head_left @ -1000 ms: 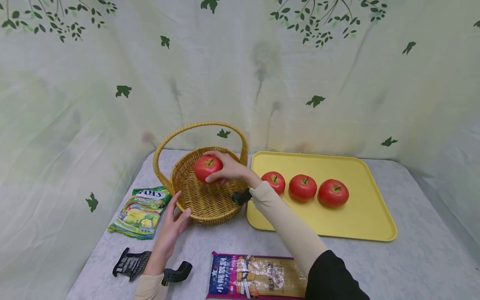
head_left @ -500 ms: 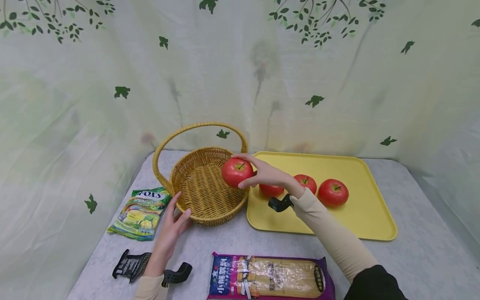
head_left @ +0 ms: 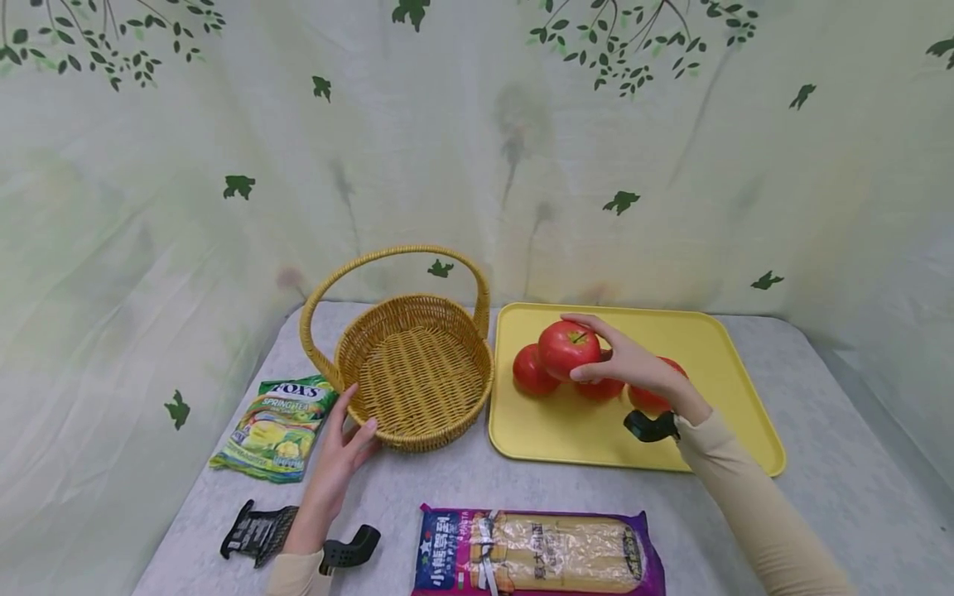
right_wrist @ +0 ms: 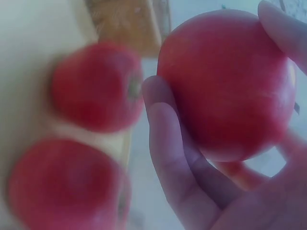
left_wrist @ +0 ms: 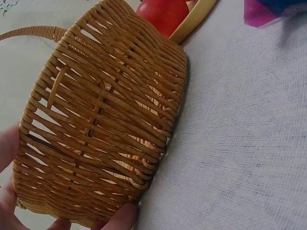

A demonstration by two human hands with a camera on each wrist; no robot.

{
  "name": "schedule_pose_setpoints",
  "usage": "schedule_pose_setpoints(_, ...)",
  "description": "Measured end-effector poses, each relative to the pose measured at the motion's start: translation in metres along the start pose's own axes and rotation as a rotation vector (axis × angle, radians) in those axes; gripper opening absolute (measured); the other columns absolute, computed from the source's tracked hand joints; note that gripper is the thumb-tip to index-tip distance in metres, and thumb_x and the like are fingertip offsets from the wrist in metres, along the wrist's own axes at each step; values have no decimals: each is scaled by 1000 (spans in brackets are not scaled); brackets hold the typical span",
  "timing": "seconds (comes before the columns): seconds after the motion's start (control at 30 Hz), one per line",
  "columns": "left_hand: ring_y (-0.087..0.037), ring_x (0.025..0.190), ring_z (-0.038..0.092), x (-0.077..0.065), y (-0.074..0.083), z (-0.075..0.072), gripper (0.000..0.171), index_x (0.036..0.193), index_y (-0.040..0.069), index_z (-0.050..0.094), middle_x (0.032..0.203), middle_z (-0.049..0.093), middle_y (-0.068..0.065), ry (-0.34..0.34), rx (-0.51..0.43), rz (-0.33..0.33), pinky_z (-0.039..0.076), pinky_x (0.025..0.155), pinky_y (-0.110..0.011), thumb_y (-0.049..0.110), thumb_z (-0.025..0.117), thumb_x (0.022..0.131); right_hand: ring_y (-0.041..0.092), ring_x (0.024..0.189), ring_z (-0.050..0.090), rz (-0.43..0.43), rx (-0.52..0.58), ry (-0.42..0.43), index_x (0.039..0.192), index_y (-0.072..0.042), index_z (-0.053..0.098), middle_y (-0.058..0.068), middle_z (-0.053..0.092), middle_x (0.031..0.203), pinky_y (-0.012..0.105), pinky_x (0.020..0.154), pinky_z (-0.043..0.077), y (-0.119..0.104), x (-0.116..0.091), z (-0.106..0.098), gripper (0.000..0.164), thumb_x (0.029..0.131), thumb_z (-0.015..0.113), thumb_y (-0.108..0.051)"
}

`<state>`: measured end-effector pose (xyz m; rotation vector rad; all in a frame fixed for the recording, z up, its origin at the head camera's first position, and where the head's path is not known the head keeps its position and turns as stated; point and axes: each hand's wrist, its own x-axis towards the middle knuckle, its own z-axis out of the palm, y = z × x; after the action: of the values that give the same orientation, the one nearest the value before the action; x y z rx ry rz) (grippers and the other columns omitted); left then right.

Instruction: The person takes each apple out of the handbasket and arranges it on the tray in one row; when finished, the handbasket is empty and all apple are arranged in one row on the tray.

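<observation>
My right hand (head_left: 633, 360) holds a red apple (head_left: 568, 349) over the yellow tray (head_left: 715, 397), with thumb and fingers around its sides. Below it on the tray sit a red apple (head_left: 532, 370) on the left, another apple (head_left: 602, 387) partly hidden by the held one, and an apple (head_left: 656, 385) partly behind the hand. To the left stands a wicker basket (head_left: 417, 372) with a tall arched handle and nothing inside. My left hand (head_left: 339, 455) holds the basket at its near left side; in the left wrist view, fingertips (left_wrist: 122, 218) lie against the woven wall.
A green candy bag (head_left: 279, 426) lies left of the basket. Nearer is a small black packet (head_left: 259, 530), partly behind the left wrist. A long noodle packet (head_left: 551, 553) lies at the front of the grey table. A leaf-printed curtain (head_left: 447, 149) hangs behind.
My right hand has lifted the apple out of the basket and carried it right, over the tray. My left hand has stayed at the basket.
</observation>
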<state>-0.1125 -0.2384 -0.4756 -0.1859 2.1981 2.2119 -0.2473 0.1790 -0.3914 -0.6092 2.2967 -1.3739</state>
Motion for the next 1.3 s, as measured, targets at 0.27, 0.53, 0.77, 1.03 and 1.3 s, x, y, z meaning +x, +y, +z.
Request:
schedule_pose_setpoints(0.27, -38, 139, 17, 0, 0, 0, 67, 154, 28, 9, 158, -8, -6, -1, -3, 0, 30, 105, -55, 18, 49, 101, 39, 102, 55, 34, 26, 130, 150, -20, 25, 19, 33, 140, 43, 76, 55, 34, -48, -41, 82, 85, 73, -24)
schedule_pose_setpoints(0.53, -38, 139, 18, 0, 0, 0, 67, 154, 27, 9, 158, -8, -6, 4, 2, -3, 30, 104, -56, 19, 49, 101, 38, 96, 58, 88, -31, 261, 152, -18, 17, 25, 26, 141, 44, 71, 56, 59, -95, -77, 80, 90, 66, -23)
schedule_pose_setpoints(0.77, -39, 138, 19, 0, 0, 0, 67, 154, 27, 9, 158, -7, -7, 5, 3, -2, 29, 104, -57, 20, 50, 101, 23, 82, 68, 149, -38, 305, 153, -10, 10, 30, 26, 139, 42, 70, 56, 86, -122, -94, 83, 92, 64, -23)
schedule_pose_setpoints(1.03, -39, 138, 19, 0, 1, 1, 68, 154, 27, 9, 158, -8, -7, -1, 4, 0, 30, 104, -56, 22, 50, 101, 25, 87, 64, 237, -58, 330, 151, -7, 8, 31, 24, 139, 39, 69, 57, 115, -141, -93, 88, 90, 67, -29)
schedule_pose_setpoints(1.3, -37, 138, 20, -1, 1, 1, 68, 154, 27, 9, 158, -6, -7, -1, 8, -2, 30, 104, -55, 23, 50, 101, 29, 93, 57, 327, -101, 345, 152, -10, 8, 32, 22, 136, 35, 67, 57, 141, -146, -87, 94, 86, 70, -37)
